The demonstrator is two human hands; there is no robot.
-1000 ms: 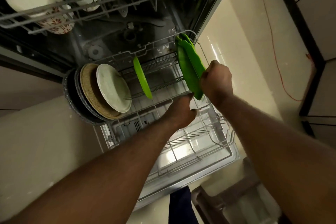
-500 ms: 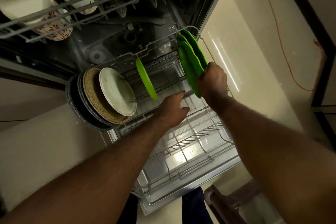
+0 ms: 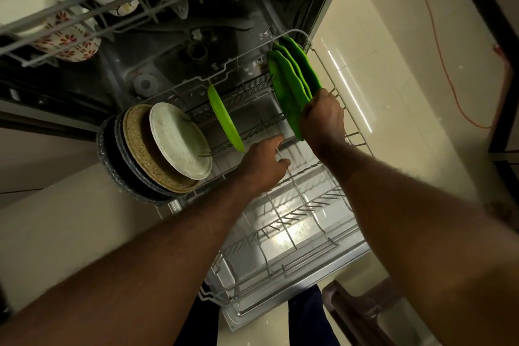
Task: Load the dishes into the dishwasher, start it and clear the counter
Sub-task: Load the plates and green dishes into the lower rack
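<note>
With right hand fingers curled round green plates, take one in loose, empty left hand; slot upright in rack.

You'll find nothing legible in this view — no word, label, brand mark or number can be read on any surface before you.

Glossy green plastic plates in a wire-metal rack.
</note>
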